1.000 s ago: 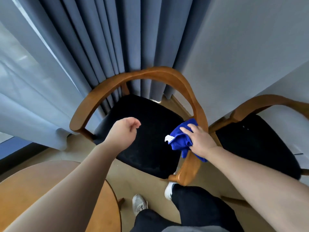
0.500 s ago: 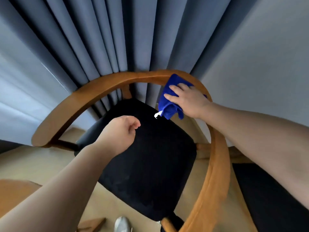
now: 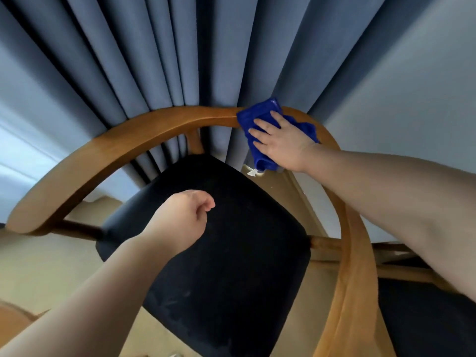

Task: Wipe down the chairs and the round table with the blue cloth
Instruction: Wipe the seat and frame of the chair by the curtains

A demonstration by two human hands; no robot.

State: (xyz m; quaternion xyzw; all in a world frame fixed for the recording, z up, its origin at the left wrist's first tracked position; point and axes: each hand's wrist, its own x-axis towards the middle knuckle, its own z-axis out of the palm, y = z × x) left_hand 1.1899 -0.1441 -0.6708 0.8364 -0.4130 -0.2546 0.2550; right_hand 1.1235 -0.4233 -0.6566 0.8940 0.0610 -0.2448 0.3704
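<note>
The right hand, fingers flat, presses a crumpled blue cloth onto the curved glossy wooden chair rail; the left hand, clenched empty, hovers over the black plush seat.

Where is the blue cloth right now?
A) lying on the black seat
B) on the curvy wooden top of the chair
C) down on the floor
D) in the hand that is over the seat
B: the right hand presses the blue cloth with straight fingers onto the chair's curved wooden rail, while the left hand, fingers curled, holds nothing above the black seat.
</note>
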